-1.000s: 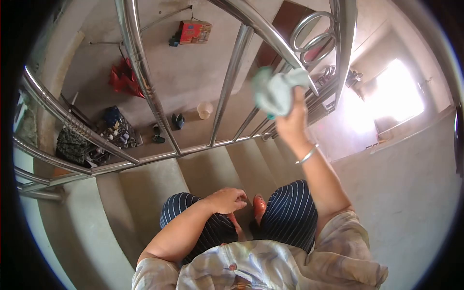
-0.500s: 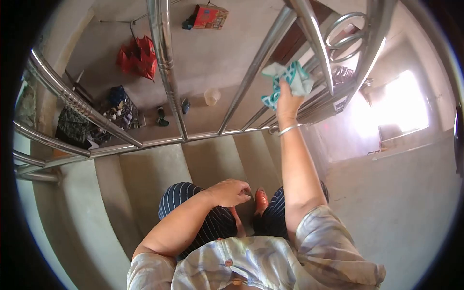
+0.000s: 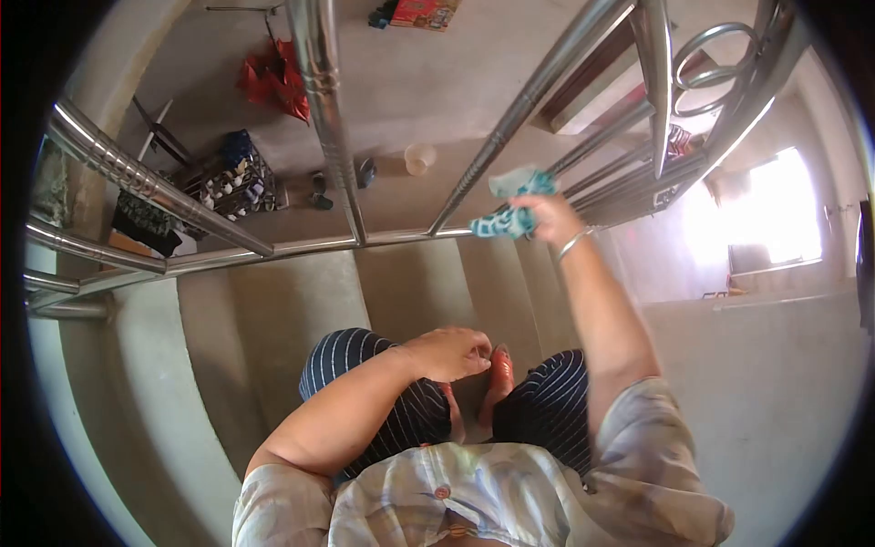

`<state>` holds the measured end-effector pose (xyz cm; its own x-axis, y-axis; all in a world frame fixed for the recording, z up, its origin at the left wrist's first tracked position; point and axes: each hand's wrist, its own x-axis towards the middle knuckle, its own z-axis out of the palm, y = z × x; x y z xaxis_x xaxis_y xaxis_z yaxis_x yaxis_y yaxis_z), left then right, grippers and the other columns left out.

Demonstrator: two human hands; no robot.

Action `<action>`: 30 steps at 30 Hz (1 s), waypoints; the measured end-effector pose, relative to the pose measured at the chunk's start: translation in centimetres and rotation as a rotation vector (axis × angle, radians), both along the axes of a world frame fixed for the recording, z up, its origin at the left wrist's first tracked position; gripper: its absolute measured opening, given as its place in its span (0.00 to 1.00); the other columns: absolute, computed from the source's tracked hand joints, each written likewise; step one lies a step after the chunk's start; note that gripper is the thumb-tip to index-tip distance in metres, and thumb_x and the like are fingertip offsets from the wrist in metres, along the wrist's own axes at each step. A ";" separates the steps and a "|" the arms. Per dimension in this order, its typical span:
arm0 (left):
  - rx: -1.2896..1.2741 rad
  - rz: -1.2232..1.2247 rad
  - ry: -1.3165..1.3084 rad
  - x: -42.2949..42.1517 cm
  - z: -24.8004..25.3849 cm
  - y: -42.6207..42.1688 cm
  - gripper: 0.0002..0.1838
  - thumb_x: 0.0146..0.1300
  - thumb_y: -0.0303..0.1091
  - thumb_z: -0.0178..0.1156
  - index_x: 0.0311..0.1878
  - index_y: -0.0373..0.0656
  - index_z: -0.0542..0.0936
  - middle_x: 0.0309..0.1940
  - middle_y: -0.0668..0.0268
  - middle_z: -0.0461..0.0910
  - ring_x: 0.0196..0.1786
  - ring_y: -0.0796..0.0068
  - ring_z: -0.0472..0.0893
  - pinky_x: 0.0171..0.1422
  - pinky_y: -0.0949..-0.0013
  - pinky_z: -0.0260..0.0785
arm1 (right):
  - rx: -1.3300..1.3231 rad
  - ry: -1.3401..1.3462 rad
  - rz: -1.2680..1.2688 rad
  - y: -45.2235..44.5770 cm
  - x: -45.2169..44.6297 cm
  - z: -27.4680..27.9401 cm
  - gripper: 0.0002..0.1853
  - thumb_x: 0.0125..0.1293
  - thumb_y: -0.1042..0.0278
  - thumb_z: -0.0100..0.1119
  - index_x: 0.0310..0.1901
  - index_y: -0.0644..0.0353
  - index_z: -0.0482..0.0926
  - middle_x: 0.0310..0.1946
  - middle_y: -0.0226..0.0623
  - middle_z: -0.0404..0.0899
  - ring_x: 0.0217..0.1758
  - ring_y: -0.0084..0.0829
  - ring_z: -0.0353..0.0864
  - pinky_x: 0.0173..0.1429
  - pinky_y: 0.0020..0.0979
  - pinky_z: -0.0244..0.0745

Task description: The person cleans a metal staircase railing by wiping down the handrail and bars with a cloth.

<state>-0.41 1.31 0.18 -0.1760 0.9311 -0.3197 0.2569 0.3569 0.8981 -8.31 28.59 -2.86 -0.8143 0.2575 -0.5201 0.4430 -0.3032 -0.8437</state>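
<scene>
Cloth (image 3: 501, 222) is gripped, bunched, in the right hand (image 3: 549, 217), close to the railing bars (image 3: 518, 118), and could be snagged there or dropped to the floor (image 3: 392, 205) beyond if that grip were loosened, the left hand (image 3: 451, 354), curled with nothing visible inside, being held below.

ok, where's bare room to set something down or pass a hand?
Set down: the bare step bordered by the bottom rail and left knee. Pass a hand: the wide gap between the middle upright and slanted bar, above the bottom rail. Crowded: around the right hand and cloth, where bars bunch up beyond.
</scene>
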 end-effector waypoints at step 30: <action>-0.081 -0.079 -0.064 0.3 0.8 0.4 0.17 0.56 0.41 0.51 0.46 0.42 0.71 0.37 0.56 0.75 0.46 0.57 0.72 0.51 0.61 0.62 | 0.321 0.044 -0.574 9.0 -0.5 -17.2 0.09 0.45 0.82 0.59 0.31 0.70 0.72 0.26 0.42 0.74 0.28 0.36 0.77 0.32 0.36 0.75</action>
<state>-0.13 1.67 0.94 -0.0803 0.9119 -0.4025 0.2303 0.4099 0.8826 -8.80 37.62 -20.08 -0.5200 0.7942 -0.3145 0.2483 -0.2117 -0.9453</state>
